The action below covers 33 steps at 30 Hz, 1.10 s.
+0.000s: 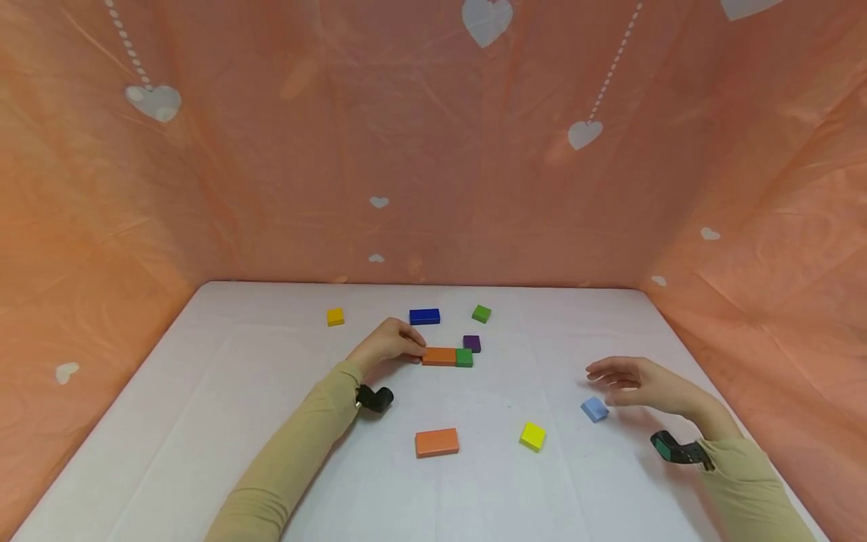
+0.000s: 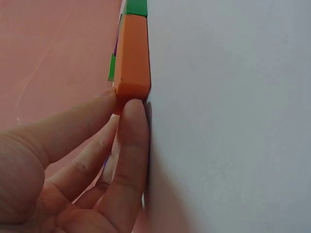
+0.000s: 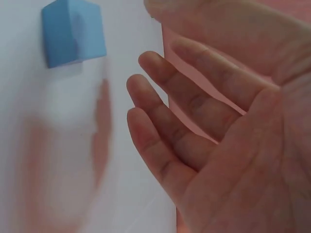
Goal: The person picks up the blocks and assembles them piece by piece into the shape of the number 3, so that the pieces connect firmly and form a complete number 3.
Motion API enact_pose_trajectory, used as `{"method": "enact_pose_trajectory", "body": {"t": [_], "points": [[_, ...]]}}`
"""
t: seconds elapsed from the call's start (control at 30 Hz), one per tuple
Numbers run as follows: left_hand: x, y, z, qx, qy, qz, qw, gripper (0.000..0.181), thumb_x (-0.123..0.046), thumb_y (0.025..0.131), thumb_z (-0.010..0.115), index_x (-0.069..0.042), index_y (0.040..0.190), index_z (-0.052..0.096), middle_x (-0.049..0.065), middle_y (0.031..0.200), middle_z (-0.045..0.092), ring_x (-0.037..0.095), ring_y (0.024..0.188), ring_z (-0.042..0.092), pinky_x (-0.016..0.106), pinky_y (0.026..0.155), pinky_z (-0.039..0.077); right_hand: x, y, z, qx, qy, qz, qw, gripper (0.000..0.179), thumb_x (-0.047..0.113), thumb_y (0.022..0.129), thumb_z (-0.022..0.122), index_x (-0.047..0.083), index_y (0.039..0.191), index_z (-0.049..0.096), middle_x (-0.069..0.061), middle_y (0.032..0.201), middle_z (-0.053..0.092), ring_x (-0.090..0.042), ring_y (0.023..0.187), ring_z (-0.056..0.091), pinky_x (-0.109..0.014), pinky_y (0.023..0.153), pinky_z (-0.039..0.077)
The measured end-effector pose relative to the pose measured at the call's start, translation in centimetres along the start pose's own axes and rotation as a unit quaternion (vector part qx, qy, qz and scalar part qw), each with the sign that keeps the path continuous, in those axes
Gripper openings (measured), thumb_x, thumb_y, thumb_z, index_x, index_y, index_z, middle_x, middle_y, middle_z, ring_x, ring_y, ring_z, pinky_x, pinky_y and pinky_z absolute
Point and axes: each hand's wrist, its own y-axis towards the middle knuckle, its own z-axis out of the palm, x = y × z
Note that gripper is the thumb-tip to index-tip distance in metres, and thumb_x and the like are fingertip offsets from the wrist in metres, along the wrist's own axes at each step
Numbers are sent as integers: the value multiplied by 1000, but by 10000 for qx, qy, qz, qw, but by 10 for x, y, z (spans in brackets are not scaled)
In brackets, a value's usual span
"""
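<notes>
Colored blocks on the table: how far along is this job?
Looks done: an orange block and a green block end to end, a purple block behind. In hand: the left hand holds the orange block's end. Apparently left: six loose blocks, including the light blue block near the right hand.

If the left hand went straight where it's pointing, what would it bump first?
The orange block: the left hand is touching its end. The green block at its other end looks next in line.
</notes>
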Motion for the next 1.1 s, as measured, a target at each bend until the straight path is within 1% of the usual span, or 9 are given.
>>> {"method": "enact_pose_trajectory", "body": {"t": [0.17, 0.27, 0.33, 0.47, 0.63, 0.77, 0.9, 1.1], "points": [[0, 1, 1, -26, 31, -51, 10000, 15, -4, 85, 71, 4, 98, 69, 10, 88, 67, 18, 72, 63, 29, 74, 55, -4, -4, 4, 186, 201, -33, 9996, 50, 8, 88, 69, -7, 131, 48, -26, 128, 52, -19, 113, 56, -21, 90, 46], [1, 0, 1, -33, 34, -76, 10000, 15, -4, 85, 71, 4, 98, 69, 11, 89, 67, 18, 72, 63, 30, 74, 55, -6, -4, 6, 333, 346, -71, 9988, 51, 7, 88, 68, -8, 131, 47, -28, 127, 52, -19, 113, 56, -21, 91, 46], [1, 0, 1, -27, 11, -90, 10000, 15, -3, 85, 71, 4, 98, 69, 11, 89, 67, 18, 72, 64, 30, 74, 56, -8, -4, 9, 362, 400, -135, 9985, 50, 6, 88, 68, -9, 131, 47, -29, 126, 53, -19, 113, 56, -22, 91, 47], [2, 1, 0, -18, 58, -24, 10000, 15, -4, 85, 71, 4, 97, 69, 10, 89, 67, 18, 72, 63, 29, 73, 55, -12, -2, 12, 273, 360, -238, 9987, 48, 5, 87, 69, -10, 128, 49, -29, 123, 54, -15, 110, 57, -21, 91, 47], [5, 3, 0, -47, 180, 87, 9998, 13, -6, 86, 71, 2, 96, 70, 9, 86, 68, 19, 73, 63, 29, 76, 54, -16, -1, 15, 230, 300, -282, 9989, 47, 6, 87, 70, -9, 127, 50, -27, 124, 54, -11, 108, 56, -19, 91, 45], [5, 3, 0, -58, 187, 43, 9998, 13, -6, 86, 71, 1, 96, 71, 8, 87, 68, 19, 74, 63, 29, 78, 54, -18, -1, 17, 199, 142, -281, 9993, 48, 8, 85, 72, -8, 126, 52, -24, 124, 55, -9, 108, 56, -18, 92, 44], [3, 1, 1, -42, 54, -35, 10000, 14, -5, 85, 71, 2, 98, 70, 9, 88, 67, 19, 74, 63, 29, 77, 54, -16, -2, 18, 181, 30, -270, 9995, 48, 9, 85, 73, -7, 125, 53, -23, 124, 56, -8, 108, 55, -16, 92, 43], [2, 0, 1, -45, 117, -31, 9999, 14, -6, 85, 71, 1, 97, 70, 9, 87, 68, 19, 73, 63, 29, 76, 54, -12, -4, 19, 201, 61, -179, 9996, 46, 9, 84, 73, -5, 124, 54, -22, 123, 55, -7, 108, 53, -15, 92, 42]]}}
